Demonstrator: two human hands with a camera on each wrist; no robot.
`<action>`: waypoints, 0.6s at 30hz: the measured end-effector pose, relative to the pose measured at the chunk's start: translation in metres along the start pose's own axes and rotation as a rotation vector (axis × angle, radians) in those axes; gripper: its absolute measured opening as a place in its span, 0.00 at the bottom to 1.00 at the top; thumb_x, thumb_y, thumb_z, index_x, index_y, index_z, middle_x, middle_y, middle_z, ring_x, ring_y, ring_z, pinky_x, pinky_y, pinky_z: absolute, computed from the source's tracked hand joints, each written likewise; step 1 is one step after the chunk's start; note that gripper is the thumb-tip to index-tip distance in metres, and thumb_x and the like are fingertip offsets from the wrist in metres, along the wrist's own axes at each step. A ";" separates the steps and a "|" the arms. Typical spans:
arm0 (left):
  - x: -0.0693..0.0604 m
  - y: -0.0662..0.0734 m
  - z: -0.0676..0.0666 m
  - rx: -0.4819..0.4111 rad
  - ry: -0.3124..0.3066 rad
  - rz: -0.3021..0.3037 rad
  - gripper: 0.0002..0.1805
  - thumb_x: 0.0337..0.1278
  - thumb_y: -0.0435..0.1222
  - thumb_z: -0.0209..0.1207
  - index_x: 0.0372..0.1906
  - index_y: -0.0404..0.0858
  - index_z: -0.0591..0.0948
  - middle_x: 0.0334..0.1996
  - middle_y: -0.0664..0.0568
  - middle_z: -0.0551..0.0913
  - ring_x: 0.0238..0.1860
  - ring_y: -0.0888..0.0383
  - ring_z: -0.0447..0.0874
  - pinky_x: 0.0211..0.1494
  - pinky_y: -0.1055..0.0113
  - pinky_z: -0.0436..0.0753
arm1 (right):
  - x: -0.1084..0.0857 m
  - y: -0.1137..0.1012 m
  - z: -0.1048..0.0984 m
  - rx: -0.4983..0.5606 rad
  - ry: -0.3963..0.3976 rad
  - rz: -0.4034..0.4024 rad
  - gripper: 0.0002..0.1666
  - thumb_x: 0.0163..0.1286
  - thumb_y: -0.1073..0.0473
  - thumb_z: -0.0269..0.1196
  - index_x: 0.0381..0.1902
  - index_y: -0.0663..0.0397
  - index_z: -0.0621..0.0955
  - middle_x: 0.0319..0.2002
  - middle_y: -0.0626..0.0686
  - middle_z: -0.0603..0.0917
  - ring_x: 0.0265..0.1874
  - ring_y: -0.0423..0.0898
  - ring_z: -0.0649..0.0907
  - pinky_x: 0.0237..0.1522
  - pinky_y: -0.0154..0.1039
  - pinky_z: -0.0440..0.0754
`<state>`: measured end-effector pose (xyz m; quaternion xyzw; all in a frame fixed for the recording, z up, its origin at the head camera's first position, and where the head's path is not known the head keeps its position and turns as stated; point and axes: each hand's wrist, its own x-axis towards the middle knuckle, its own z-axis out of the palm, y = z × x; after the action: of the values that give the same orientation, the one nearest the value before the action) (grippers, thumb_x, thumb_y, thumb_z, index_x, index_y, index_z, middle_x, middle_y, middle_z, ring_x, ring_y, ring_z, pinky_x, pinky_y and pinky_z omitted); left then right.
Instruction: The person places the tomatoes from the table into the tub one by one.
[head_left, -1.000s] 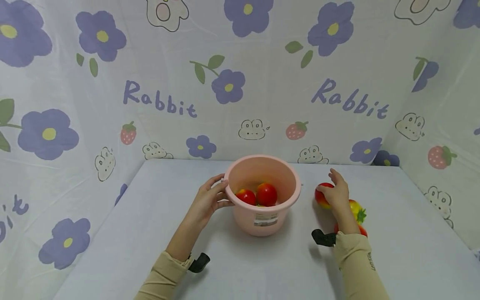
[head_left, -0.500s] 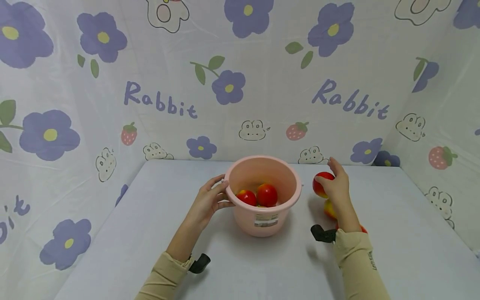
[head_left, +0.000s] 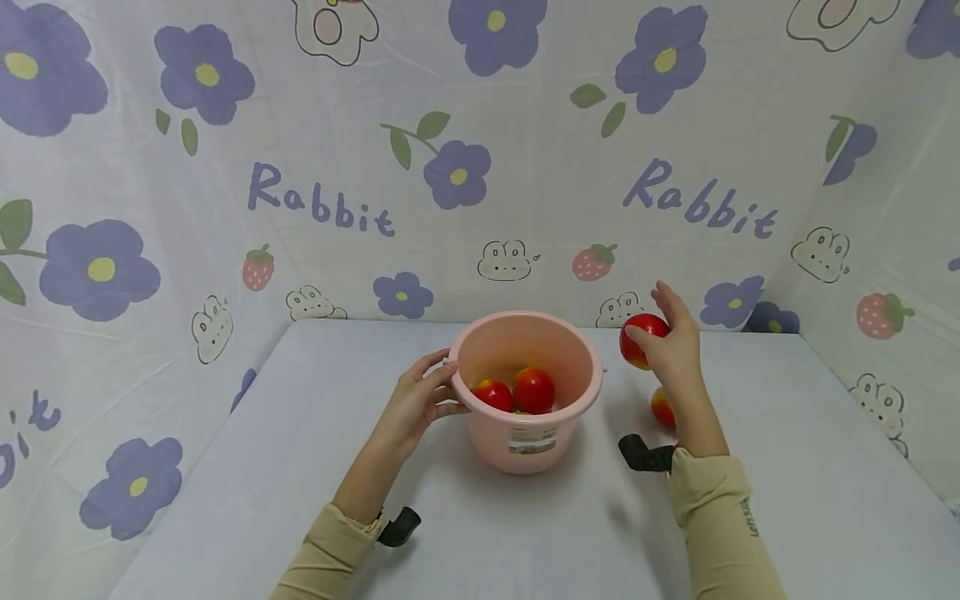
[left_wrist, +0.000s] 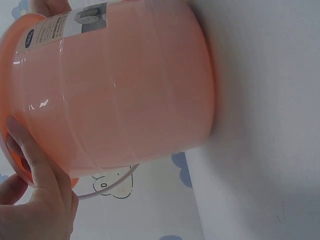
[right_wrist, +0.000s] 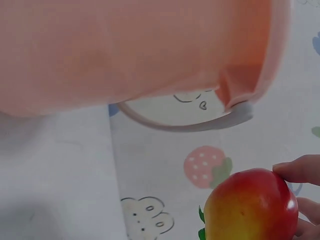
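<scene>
A pink plastic bucket (head_left: 491, 442) stands upright on the table, with red fruits (head_left: 534, 390) inside. My left hand (head_left: 416, 400) holds the bucket's rim at its left side. In the left wrist view, fingers (left_wrist: 35, 160) bend over that rim. Right of the bucket, my right hand (head_left: 681, 354) pinches a red-and-yellow fruit (head_left: 632, 352) in the air, at about rim height. Green leaves (right_wrist: 201, 233) stick out of its lower end in the right wrist view; the exact kind is unclear. Another red-and-yellow fruit (head_left: 663, 408) lies on the table, partly hidden by the right forearm.
The white table (head_left: 540, 542) meets a patterned cloth backdrop (head_left: 525, 183) behind and at both sides. The bucket's thin handle (right_wrist: 175, 127) hangs down behind it. A black wrist mount (head_left: 645, 454) sticks out from the right wrist, and another (head_left: 399, 527) from the left.
My right hand has lifted the fruit off the table, up and slightly away, uncovering another fruit beneath the arm. The left hand and the bucket have stayed in place.
</scene>
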<state>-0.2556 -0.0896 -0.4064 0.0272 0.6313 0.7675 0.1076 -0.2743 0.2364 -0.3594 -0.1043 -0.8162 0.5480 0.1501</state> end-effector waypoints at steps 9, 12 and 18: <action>0.000 0.000 0.000 0.006 0.000 0.005 0.24 0.70 0.41 0.53 0.68 0.44 0.67 0.62 0.32 0.72 0.38 0.60 0.85 0.45 0.63 0.88 | -0.005 -0.023 -0.001 0.038 0.001 -0.041 0.48 0.67 0.63 0.62 0.77 0.33 0.53 0.77 0.45 0.59 0.77 0.53 0.57 0.69 0.57 0.68; -0.001 0.000 0.000 0.004 -0.003 0.004 0.24 0.71 0.40 0.52 0.69 0.43 0.67 0.62 0.32 0.72 0.38 0.60 0.85 0.45 0.64 0.88 | -0.008 -0.032 -0.001 0.034 -0.002 -0.075 0.48 0.67 0.63 0.63 0.77 0.33 0.53 0.77 0.45 0.59 0.77 0.53 0.57 0.69 0.57 0.69; -0.001 0.000 0.000 0.008 -0.005 0.016 0.24 0.71 0.40 0.52 0.69 0.44 0.67 0.62 0.32 0.72 0.38 0.60 0.85 0.45 0.63 0.88 | -0.013 -0.053 -0.001 0.033 -0.018 -0.154 0.49 0.66 0.62 0.64 0.77 0.32 0.53 0.76 0.45 0.60 0.77 0.53 0.58 0.68 0.56 0.71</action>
<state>-0.2545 -0.0897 -0.4066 0.0342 0.6338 0.7658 0.1029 -0.2616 0.2130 -0.3119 -0.0338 -0.8140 0.5492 0.1861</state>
